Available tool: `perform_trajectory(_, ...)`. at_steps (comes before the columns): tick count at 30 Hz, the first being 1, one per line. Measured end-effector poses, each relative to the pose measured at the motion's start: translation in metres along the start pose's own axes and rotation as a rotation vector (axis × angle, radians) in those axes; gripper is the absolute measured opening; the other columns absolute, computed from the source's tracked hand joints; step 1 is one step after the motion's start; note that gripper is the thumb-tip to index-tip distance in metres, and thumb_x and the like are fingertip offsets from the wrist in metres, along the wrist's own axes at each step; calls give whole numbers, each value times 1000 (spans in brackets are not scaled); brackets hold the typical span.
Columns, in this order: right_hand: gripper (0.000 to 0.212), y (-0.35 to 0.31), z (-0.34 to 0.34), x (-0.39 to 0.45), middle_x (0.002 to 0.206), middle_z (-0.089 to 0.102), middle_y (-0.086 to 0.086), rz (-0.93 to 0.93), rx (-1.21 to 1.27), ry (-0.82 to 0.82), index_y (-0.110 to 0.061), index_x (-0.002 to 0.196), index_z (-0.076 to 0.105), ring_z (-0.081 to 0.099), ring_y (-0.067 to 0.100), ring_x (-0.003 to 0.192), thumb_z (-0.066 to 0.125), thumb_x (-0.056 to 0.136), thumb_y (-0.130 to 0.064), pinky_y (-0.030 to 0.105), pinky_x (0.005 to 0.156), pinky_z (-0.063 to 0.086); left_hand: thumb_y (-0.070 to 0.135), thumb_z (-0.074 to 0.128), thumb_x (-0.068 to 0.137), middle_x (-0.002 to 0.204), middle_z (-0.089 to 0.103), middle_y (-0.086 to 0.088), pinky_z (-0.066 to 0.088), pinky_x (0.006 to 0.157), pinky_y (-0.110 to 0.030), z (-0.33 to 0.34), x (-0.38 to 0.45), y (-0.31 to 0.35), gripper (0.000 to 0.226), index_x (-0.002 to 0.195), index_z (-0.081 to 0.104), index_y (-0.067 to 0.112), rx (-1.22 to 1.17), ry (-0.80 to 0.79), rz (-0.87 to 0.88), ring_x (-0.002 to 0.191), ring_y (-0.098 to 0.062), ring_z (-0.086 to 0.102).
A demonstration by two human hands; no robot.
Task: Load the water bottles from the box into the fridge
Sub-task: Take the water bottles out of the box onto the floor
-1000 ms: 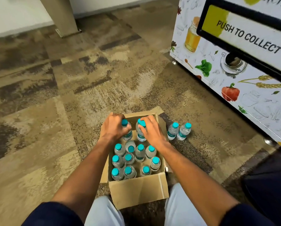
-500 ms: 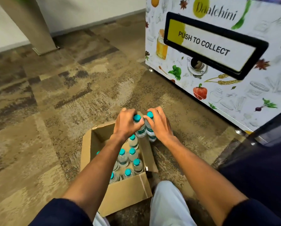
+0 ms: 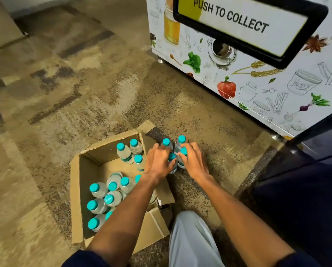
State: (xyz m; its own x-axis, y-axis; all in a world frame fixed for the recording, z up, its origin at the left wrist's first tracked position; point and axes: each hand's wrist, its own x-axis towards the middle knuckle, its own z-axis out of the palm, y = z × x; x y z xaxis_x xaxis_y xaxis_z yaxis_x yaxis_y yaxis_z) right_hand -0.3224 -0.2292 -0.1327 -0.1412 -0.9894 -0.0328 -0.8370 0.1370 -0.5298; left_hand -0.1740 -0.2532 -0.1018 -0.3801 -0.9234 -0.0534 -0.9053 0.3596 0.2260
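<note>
A white vending machine (image 3: 257, 78) is standing far right on the carpet (image 3: 65, 93). The cardboard box (image 3: 76, 189), near left, is holding teal-capped bottles (image 3: 98, 189). Just right of it, the left hand (image 3: 157, 162) and right hand (image 3: 195, 162) are each gripping a bottle (image 3: 177, 159) beside two standing bottles (image 3: 167, 143).

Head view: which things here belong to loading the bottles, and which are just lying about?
Part of the job:
- cardboard box, open, bottles inside
- four bottles on the carpet beside the box
- left hand and right hand, each gripping one of those

Just there:
- vending machine marked PUSH TO COLLECT
- patterned carpet
- pillar base
</note>
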Motion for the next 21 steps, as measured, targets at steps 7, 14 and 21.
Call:
perform_trajectory(7,45,17,22,-2,123,55,12,55,-59,-70,-14,135,54,50,27,112,65,91,-18,35,92,45,43,60,90,116,63,-8,44,91,-38,31,9,-1,41,119,59,14,77,-87,14,110,-26,50)
perform_trajectory(14,46,18,18,-1,127,56,10,67,-62,-50,-13,134,53,48,26,115,66,91,-20,39,97,44,40,61,90,121,62,-9,46,92,-39,36,10,-2,43,124,58,14,39,-135,-59,112,-27,49)
perform_trajectory(21,43,-17,8,-1,125,55,6,-22,-96,32,-15,130,57,48,25,113,66,90,-25,39,95,38,35,60,92,114,64,-13,46,94,-40,6,-1,-22,41,126,56,14,-110,-17,-136,114,-30,50)
